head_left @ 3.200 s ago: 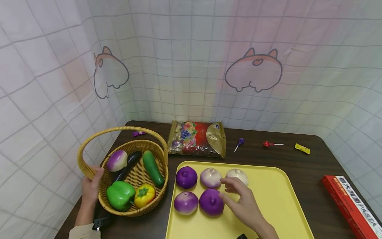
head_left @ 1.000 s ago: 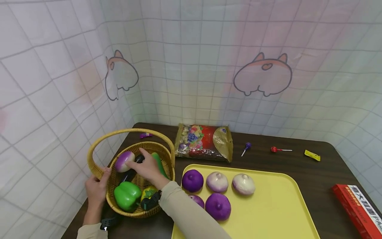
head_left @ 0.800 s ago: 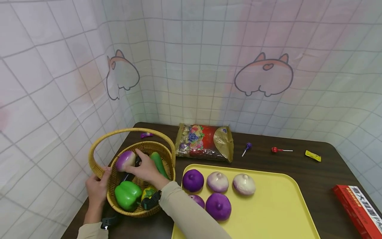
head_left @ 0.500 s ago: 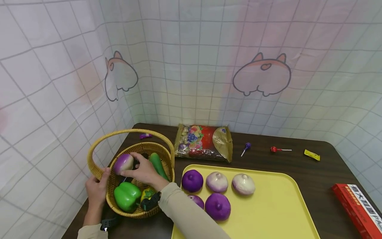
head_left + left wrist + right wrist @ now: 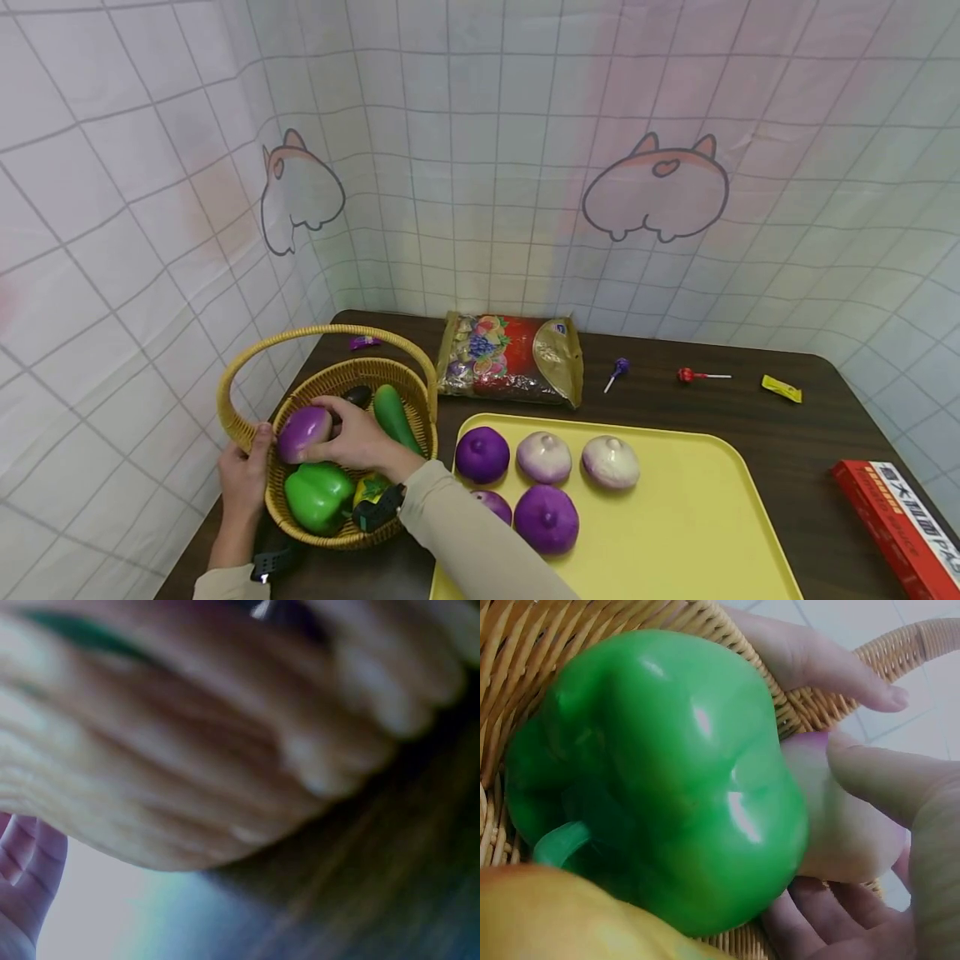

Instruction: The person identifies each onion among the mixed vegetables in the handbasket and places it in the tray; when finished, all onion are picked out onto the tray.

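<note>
A wicker basket (image 5: 420, 392) with a hoop handle stands on the left of the dark table. My left hand (image 5: 247, 467) grips its near-left rim, thumb over the edge (image 5: 817, 664). My right hand (image 5: 333, 435) reaches into the basket and holds a purple-and-white onion (image 5: 302, 433) just above a green pepper (image 5: 318, 496). In the right wrist view my thumb (image 5: 885, 780) and fingers wrap the onion (image 5: 847, 832) beside the pepper (image 5: 667, 772). The left wrist view shows only blurred wicker (image 5: 187, 750) and my fingers (image 5: 22, 877).
The basket also holds a cucumber (image 5: 393, 417), an eggplant (image 5: 358, 393) and a yellow vegetable (image 5: 367, 487). A yellow tray (image 5: 697, 517) carries several onions. A sweets bag (image 5: 513, 358), lollipops (image 5: 693, 376) and a red pasta box (image 5: 896, 521) lie beyond and to the right.
My right hand went from the tray into the basket, closed round the purple-and-white onion and drew it down and left toward the rim. The left hand stayed on the basket.
</note>
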A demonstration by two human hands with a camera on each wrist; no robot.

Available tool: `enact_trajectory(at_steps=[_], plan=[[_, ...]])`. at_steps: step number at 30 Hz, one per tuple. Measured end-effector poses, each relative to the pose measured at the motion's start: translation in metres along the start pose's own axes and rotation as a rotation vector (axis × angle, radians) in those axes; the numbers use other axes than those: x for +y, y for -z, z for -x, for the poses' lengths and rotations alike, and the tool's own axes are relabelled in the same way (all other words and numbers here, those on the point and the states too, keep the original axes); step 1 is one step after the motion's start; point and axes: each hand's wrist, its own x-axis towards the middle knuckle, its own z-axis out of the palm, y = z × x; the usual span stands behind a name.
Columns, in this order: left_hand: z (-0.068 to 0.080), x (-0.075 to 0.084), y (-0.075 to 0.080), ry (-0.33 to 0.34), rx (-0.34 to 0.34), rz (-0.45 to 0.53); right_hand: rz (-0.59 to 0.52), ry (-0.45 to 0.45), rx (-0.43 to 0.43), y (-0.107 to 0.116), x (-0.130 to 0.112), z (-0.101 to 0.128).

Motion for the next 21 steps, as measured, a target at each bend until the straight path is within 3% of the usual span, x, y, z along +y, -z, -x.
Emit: enact_trajectory(at_steps=[4,8,11,15,18,21], plan=[[0.002,0.003,0.0,0.019,-0.016,0.002,0.009,0.021,-0.016,0.0,0.003,0.0],[0.01,0.026,0.001,0.018,-0.026,-0.004,0.018,0.022,-0.013,0.0,0.003,0.002],[0.009,0.022,0.002,0.012,-0.019,-0.005,0.009,-0.006,0.016,0.001,0.001,0.006],[0.003,0.002,0.001,0.006,-0.001,-0.019,-0.069,-0.053,0.054,0.004,-0.007,0.013],[0.002,0.005,0.001,0.001,0.0,-0.027,-0.088,-0.057,0.059,0.007,-0.014,0.017],[0.001,0.006,0.003,-0.002,-0.003,-0.028,-0.023,-0.025,0.045,0.011,-0.021,0.021]])
